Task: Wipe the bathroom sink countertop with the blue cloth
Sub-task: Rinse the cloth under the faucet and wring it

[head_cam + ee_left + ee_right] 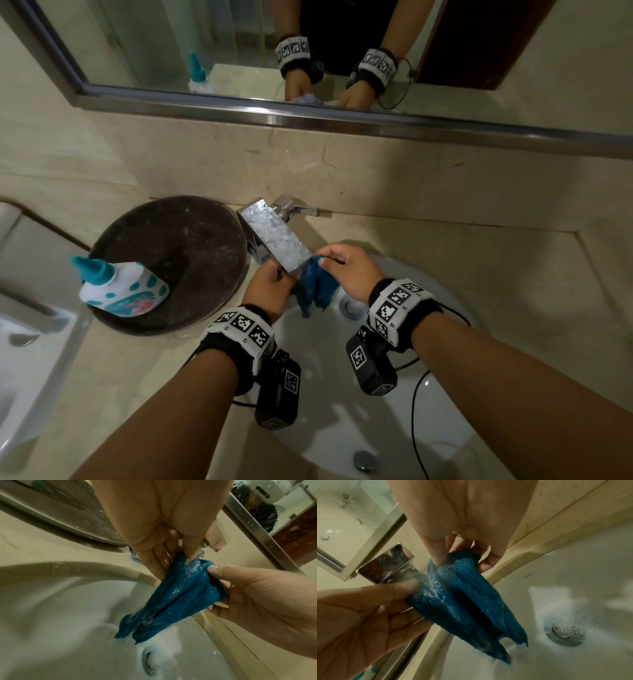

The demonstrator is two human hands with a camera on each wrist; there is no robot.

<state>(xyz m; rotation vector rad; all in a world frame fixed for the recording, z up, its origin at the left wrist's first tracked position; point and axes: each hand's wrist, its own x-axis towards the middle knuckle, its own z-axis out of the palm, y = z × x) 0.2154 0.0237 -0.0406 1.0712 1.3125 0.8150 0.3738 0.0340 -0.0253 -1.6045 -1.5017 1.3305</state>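
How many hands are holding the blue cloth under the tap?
2. The left hand pinches the wet blue terry cloth on its left edge; the right hand pinches its right edge. Both are above the white ceramic sink basin.

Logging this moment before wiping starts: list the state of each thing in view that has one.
blue terry cloth: wet, hanging over the basin, held at both upper corners
chrome flat-spout tap: running
left hand: pinching the cloth
right hand: pinching the cloth
round metal drain plug: wet, water bubbling over it
white bottle with teal cap: capped, lying tilted
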